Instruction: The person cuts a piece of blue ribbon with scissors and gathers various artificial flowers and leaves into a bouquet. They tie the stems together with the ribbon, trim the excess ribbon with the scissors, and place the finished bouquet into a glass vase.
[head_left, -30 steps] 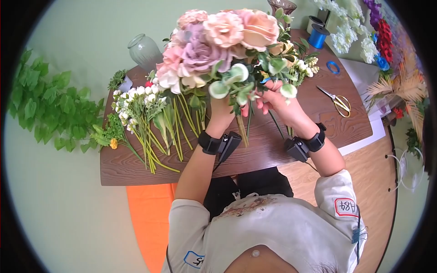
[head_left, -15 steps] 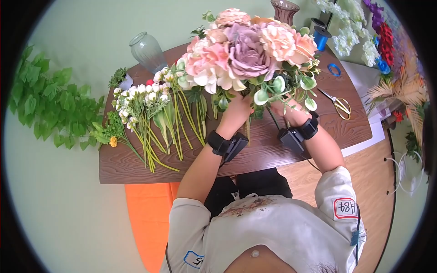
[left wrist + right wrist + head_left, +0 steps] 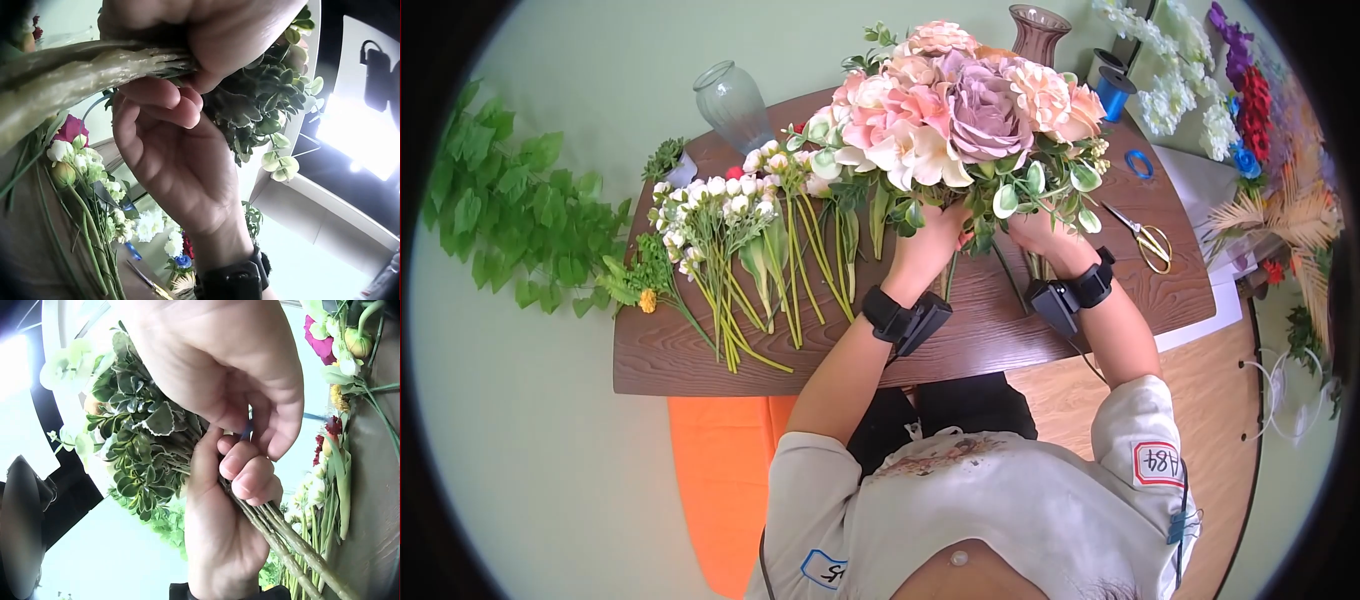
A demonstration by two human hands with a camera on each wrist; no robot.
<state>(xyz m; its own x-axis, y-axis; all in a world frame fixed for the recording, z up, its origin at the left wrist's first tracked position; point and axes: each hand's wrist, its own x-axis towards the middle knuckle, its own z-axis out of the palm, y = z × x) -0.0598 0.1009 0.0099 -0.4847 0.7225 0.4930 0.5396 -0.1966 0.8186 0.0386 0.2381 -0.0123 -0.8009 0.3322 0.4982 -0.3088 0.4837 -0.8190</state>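
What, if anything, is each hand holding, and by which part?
The left hand grips the bouquet by its stems, just below the leaves. The right hand seems to hold a blue strip; where along it cannot be told.

Head view bright, corners black; wrist views glare-washed.

Shirt (image 3: 1010, 510): off-white, short-sleeved; brown-red print (image 3: 940, 458) across the front. Right sleeve (image 3: 1135, 415) bears a white patch (image 3: 1157, 463), red-edged, inverted, appears to read "A84". Left sleeve (image 3: 810, 500) carries a blue-edged patch (image 3: 824, 570); marking only partly legible. Blue-green clip (image 3: 1177, 527) at shirt's right side, thin black cable (image 3: 1185, 485) running alongside. Small pale round piece (image 3: 959, 558) at neckline. Trousers (image 3: 992, 405): black, white drawstring (image 3: 914, 430). Left strap (image 3: 887, 314) and right strap (image 3: 1092, 285): black, each with a dark, angular camera box; thin dark lead from the right box (image 3: 1053, 305).
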